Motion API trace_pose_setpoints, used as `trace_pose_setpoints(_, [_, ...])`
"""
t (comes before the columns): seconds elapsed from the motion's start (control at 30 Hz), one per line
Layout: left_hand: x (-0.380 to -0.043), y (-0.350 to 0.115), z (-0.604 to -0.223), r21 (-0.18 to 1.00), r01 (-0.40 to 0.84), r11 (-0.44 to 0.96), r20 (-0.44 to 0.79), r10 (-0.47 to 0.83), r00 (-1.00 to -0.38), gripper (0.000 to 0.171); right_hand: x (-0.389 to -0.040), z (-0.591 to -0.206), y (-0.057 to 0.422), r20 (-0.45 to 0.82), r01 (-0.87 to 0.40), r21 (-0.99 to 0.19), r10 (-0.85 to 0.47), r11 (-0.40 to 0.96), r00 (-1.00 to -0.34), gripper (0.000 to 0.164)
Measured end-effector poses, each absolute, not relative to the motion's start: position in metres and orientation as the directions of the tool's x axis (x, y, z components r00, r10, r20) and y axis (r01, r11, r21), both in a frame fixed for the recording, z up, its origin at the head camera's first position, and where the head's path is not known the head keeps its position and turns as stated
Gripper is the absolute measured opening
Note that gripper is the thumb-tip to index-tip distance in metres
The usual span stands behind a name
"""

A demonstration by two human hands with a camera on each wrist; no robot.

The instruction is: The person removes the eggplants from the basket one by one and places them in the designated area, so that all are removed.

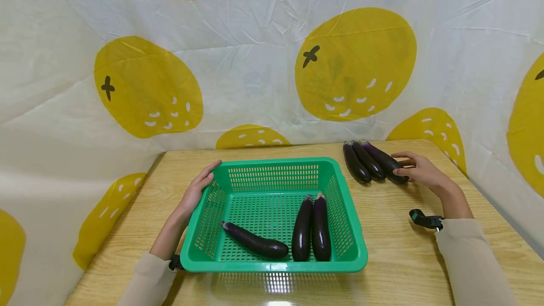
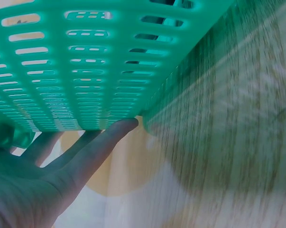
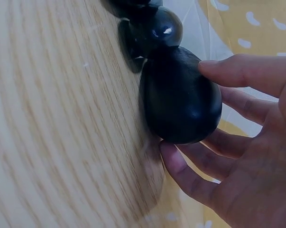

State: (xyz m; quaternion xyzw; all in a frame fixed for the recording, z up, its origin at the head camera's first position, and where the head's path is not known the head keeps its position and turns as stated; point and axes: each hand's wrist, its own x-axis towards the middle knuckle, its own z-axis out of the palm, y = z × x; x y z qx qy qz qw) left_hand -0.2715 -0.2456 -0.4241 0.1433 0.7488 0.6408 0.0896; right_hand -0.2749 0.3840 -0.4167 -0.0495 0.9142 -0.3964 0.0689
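Note:
A green plastic basket [image 1: 272,267] stands on the table with three dark purple eggplants in it: one [image 1: 255,242] lies slanted at the left, two [image 1: 301,230] side by side at the right. My left hand [image 1: 193,195] rests on the basket's left rim near the far corner; in the left wrist view its fingers [image 2: 93,154] stretch along the outer wall. Three more eggplants lie right of the basket. My right hand [image 1: 420,171] holds the rounded end of the rightmost eggplant [image 3: 183,99], thumb on one side and fingers round the other.
The other two loose eggplants [image 1: 356,164] lie close against the held one, stems toward the back. A wood-grain table [image 1: 395,259] bears everything. A white cloth [image 1: 255,84] with yellow fruit prints hangs behind and at both sides.

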Motion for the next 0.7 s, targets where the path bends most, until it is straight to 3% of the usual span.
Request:
trace_pose_setpoints(0.37, [-0.269,-0.245,-0.423,0.983,0.109,0.150,0.054,0.330,-0.942,0.053,-0.272,-0.411,0.386,-0.047,-0.057,-0.740,-0.137,0.670,-0.989,0.068])
trace_pose_setpoints(0.7, [-0.272,-0.246,-0.425,0.984,0.095,0.149,0.042,0.320,-0.946,0.052,-0.267,-0.383,0.377,0.089,-0.154,-0.731,-0.130,0.665,-0.987,0.061])
